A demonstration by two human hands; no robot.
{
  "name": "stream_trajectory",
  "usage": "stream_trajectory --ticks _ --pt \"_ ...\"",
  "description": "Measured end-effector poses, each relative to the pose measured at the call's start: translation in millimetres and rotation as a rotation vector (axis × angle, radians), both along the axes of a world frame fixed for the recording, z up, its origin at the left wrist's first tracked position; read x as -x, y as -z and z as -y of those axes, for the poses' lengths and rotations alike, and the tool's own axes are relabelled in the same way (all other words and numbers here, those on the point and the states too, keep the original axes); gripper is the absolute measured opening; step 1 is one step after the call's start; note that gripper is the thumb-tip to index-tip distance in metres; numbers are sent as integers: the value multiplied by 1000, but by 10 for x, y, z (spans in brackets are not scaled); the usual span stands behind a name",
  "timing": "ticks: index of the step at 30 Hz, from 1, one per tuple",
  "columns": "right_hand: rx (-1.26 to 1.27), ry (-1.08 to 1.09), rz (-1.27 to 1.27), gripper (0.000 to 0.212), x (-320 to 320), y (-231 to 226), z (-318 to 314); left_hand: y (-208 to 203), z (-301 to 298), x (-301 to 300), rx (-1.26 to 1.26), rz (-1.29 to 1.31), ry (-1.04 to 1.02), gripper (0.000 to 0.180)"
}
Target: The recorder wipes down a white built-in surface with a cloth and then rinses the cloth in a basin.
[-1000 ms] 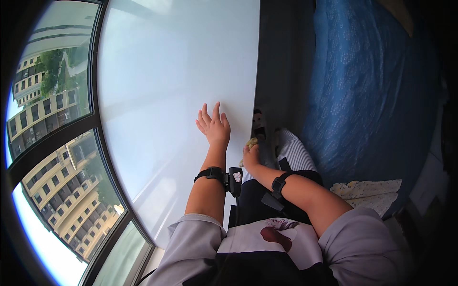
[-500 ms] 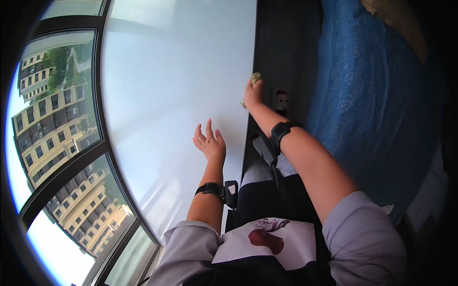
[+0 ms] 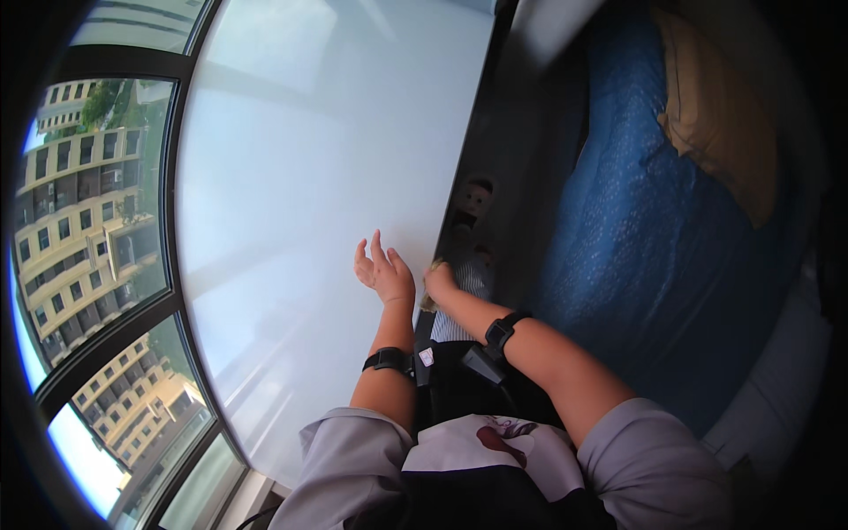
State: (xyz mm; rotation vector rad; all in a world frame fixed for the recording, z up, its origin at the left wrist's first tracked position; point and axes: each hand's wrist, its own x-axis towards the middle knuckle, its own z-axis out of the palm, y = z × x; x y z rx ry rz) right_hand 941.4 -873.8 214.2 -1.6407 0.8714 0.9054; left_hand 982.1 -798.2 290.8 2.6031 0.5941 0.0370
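Note:
My right hand point(image 3: 440, 283) is closed around a crumpled olive-coloured cloth point(image 3: 428, 304) at the right edge of a smooth white surface point(image 3: 327, 150). Small parts of the cloth stick out above and below the fist; the rest is hidden in it. Over the same surface, a little to the left, my left hand point(image 3: 389, 276) is held with its fingers spread and nothing in them. Whether the left hand touches the surface I cannot tell. Each forearm wears a black strap with a small dark device.
Tall windows point(image 3: 102, 177) in dark frames line the left side. On the right lies a blue patterned bedspread point(image 3: 609, 238) with a tan pillow point(image 3: 715, 115). A dark gap runs between bed and white surface, where a slipper point(image 3: 477, 199) shows.
My right hand has come nearer to me along the surface's edge, the cloth still in it. My left hand is nearly in place. The view has shifted, showing more of the pillow.

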Motion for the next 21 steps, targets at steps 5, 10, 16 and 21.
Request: stream_trajectory --ticks 5,10,16,21 --pt "17 140 118 35 -1391 -385 539 174 -174 -238 10 -11 -146 44" --pt "115 252 461 43 -3021 -319 1485 230 -56 -1022 -47 2 -194 45" --pt "-97 478 476 38 -4163 -162 2012 208 -164 -1533 -4 6 -293 43" --pt "-328 748 558 57 -4702 22 2312 123 -120 -1699 -72 -55 -371 44"
